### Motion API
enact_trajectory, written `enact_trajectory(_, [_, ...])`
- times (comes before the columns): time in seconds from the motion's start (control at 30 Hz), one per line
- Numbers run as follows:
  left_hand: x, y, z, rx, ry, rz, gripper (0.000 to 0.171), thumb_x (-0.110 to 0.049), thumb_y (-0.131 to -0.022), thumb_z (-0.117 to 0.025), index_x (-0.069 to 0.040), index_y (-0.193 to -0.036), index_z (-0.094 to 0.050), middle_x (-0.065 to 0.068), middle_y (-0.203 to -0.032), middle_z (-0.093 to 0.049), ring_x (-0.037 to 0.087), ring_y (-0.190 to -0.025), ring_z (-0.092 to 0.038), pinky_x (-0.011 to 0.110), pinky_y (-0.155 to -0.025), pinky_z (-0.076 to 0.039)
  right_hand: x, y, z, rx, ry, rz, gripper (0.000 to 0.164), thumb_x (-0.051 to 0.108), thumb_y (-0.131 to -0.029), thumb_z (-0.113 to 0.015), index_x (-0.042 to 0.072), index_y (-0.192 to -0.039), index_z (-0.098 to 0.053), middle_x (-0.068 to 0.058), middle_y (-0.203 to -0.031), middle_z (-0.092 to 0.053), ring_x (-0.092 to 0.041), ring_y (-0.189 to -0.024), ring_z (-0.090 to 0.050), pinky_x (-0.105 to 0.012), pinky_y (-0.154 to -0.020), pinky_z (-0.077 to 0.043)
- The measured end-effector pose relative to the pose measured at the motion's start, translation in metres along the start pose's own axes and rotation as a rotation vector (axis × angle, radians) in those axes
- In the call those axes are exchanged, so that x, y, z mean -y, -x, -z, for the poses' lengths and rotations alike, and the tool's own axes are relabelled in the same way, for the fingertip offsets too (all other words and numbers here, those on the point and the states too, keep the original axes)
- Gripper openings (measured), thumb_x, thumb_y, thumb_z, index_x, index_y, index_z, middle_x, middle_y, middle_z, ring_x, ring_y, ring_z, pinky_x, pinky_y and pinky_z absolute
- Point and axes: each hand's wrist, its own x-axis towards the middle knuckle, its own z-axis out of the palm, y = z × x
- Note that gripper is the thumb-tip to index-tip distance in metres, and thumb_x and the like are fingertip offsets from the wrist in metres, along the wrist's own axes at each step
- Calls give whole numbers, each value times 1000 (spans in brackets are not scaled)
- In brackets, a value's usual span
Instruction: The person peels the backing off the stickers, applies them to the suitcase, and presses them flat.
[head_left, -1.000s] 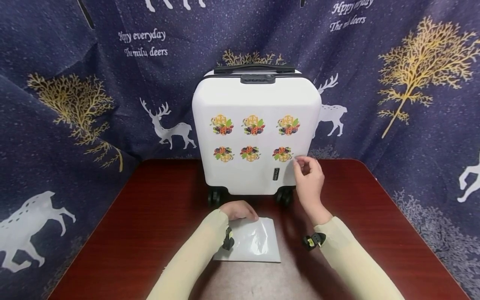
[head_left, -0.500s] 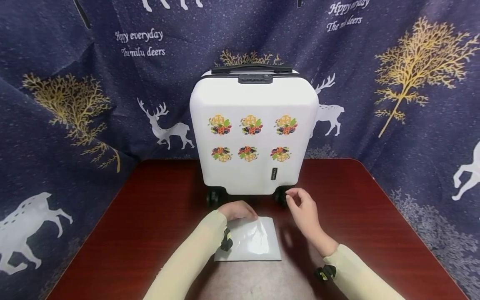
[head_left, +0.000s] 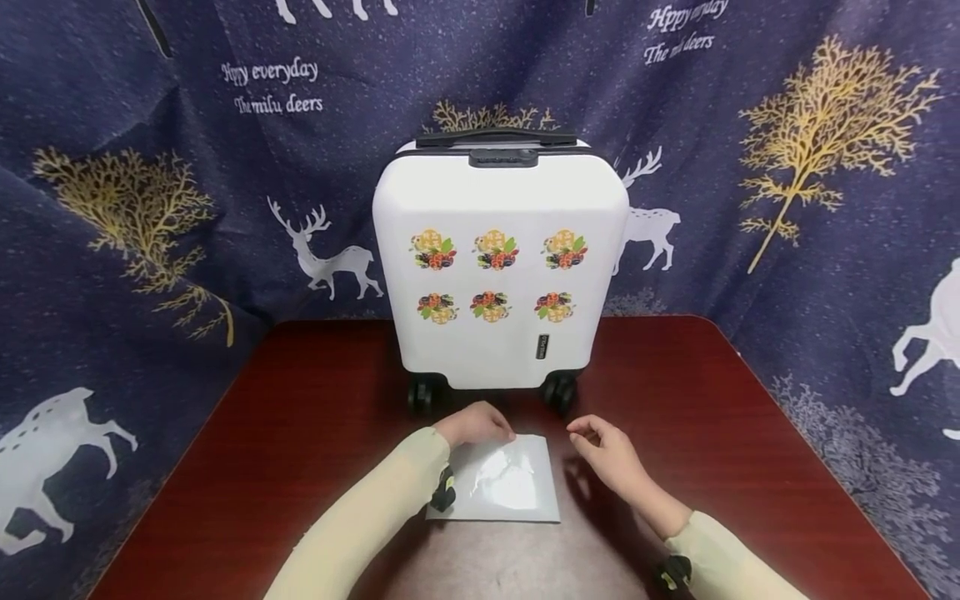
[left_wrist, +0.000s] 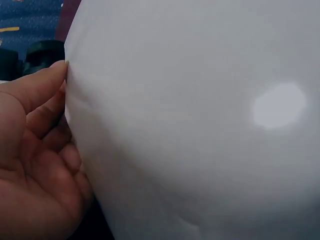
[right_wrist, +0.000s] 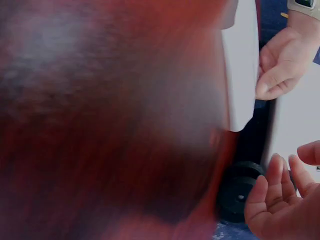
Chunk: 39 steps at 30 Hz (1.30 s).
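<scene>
My left hand point(head_left: 476, 423) pinches the far edge of a glossy white sheet point(head_left: 510, 492) near the table's front. In the left wrist view the thumb and fingers hold the rim of that sheet point(left_wrist: 190, 100), which fills most of the picture. To the right of it hovers my right hand point(head_left: 611, 454), fingers loosely bent and apart from the sheet. The right wrist view shows this hand point(right_wrist: 285, 205) with nothing between thumb and fingers. Beyond both hands stands a white suitcase point(head_left: 502, 192) bearing several fruit stickers point(head_left: 495, 250) in two rows.
Black wheels point(head_left: 558, 390) carry the suitcase on a dark red wooden table point(head_left: 675, 400). Behind it hangs a blue cloth point(head_left: 337, 150) printed with white deer and golden trees. A small black label point(head_left: 542, 347) sits low on the suitcase.
My right hand has come down from the lower right sticker on the suitcase, toward me, to beside the sheet. My left hand stays at the sheet's edge.
</scene>
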Motion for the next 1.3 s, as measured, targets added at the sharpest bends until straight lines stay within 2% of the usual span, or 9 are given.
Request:
enact_trajectory(0.17, [2,4,3,-71,-6,-48,15,-18,-92,-73,-7,-98,-81,6,-99,-78,10,-78,-58,23,-72,-49,-4,5,-3,62,-5,-19,19,7,-96,-66,1,-114,-70,-11,-103,-74,-14,-83,-64,-25,-71,-51])
enact_trajectory(0.3, [4,13,9,-101,5,-67,16,-16,-94,-71,-7,-104,-79,8,-106,-78,13,-87,-64,28,-79,-54,-9,7,-7,126,6,12,30,7,-90,-72,-2,-118,-69,-14,-106,-74,-18,-86,-66,-26,-75,-53])
enact_trajectory(0.4, [6,25,15,-109,-25,-101,20,-15,-94,-71,-4,-110,-77,12,-113,-77,22,-102,-69,35,-90,-57,-11,9,-9,179,46,66,39,9,-86,-76,-3,-122,-68,-17,-115,-73,-25,-98,-69,-32,-84,-57])
enact_trajectory(0.5, [11,43,19,-107,-69,-127,29,-15,-94,-73,0,-118,-73,16,-121,-74,30,-115,-69,43,-100,-56,-11,11,-11,218,107,130,49,14,-85,-79,-5,-128,-65,-20,-126,-70,-36,-113,-67,-46,-96,-57])
enact_trajectory(0.63, [22,75,22,-102,-158,-152,47,-21,-89,-79,3,-128,-67,20,-132,-68,35,-126,-63,50,-109,-50,-10,16,-11,247,234,231,67,24,-82,-84,-6,-137,-59,-23,-138,-63,-45,-131,-57,-60,-110,-46])
enact_trajectory(0.8, [39,117,21,-43,-284,-141,75,-32,-81,-87,5,-138,-58,23,-147,-57,38,-139,-53,53,-115,-45,-8,23,-11,325,356,292,84,35,-76,-88,-3,-143,-54,-24,-150,-54,-51,-142,-45,-73,-112,-36])
enact_trajectory(0.9, [47,132,19,-9,-338,-129,83,-36,-78,-89,4,-142,-55,21,-153,-52,39,-144,-48,55,-116,-43,-7,25,-11,370,383,281,87,36,-75,-89,-1,-145,-53,-22,-154,-50,-51,-145,-40,-79,-110,-32])
enact_trajectory(1.07, [53,136,15,-13,-352,-139,84,-35,-77,-89,2,-143,-55,20,-156,-49,40,-145,-46,58,-116,-42,-7,24,-10,400,417,269,86,36,-76,-89,1,-146,-53,-20,-156,-48,-48,-148,-39,-82,-109,-28])
enact_trajectory(1.3, [57,119,10,-48,-355,-154,82,-34,-79,-88,3,-143,-54,22,-157,-47,40,-146,-45,60,-116,-41,-11,17,-9,381,425,254,81,36,-79,-86,0,-144,-54,-21,-154,-50,-48,-145,-41,-81,-108,-30])
